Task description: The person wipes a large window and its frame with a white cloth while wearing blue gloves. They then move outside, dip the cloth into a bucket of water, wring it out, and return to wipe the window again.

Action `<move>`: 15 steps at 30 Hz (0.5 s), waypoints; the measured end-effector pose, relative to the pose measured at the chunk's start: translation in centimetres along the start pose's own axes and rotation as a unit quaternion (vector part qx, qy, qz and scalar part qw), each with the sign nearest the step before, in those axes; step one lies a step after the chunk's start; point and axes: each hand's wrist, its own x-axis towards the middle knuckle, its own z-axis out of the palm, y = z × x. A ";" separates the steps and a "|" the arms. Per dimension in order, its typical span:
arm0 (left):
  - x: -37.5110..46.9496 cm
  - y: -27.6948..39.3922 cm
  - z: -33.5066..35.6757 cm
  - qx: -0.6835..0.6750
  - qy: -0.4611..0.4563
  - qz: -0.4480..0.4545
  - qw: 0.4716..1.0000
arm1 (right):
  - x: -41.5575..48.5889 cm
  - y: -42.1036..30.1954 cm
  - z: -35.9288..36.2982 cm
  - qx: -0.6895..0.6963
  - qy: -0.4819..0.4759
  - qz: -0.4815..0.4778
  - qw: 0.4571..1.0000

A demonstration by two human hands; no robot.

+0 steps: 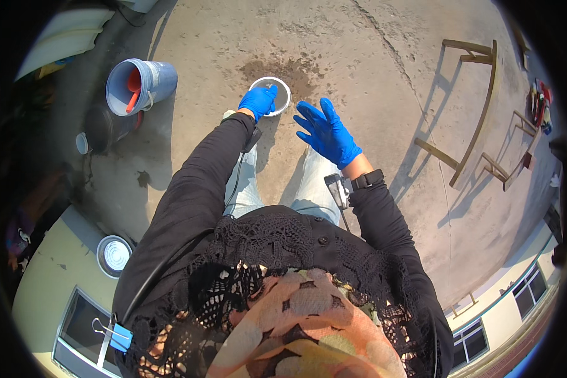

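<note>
A round white-rimmed container point(287, 105) with a grey interior is on the concrete in front of me. My left hand point(259, 101), in a blue glove, reaches over its left side with fingers curled. Whether those fingers grip the rim or something small is hidden by the hand. To the right of the container, my right hand point(330, 134) is raised in a matching blue glove, its fingers spread and nothing in them. Something small and pale shows beside my left wrist, too little of it to name.
At left, a blue-grey plastic bucket point(163, 85) with a red scoop point(133, 90) inside leans near a dark bucket point(105, 127). A wooden bench point(483, 113) and a smaller one point(517, 165) are to the right. Wet concrete point(295, 73) darkens the ground beyond the container.
</note>
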 end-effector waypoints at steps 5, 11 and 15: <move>-0.1 0.8 -2.3 0.031 0.024 0.043 0.998 | -0.9 -2.5 1.3 -0.029 -0.020 -0.023 0.999; 1.9 3.3 -2.4 0.192 -0.013 0.109 0.975 | -0.5 -4.2 -0.1 -0.079 -0.045 -0.028 0.995; 4.6 5.3 -3.0 0.247 -0.092 0.140 0.955 | 0.4 -4.2 -0.5 -0.127 -0.045 -0.079 0.988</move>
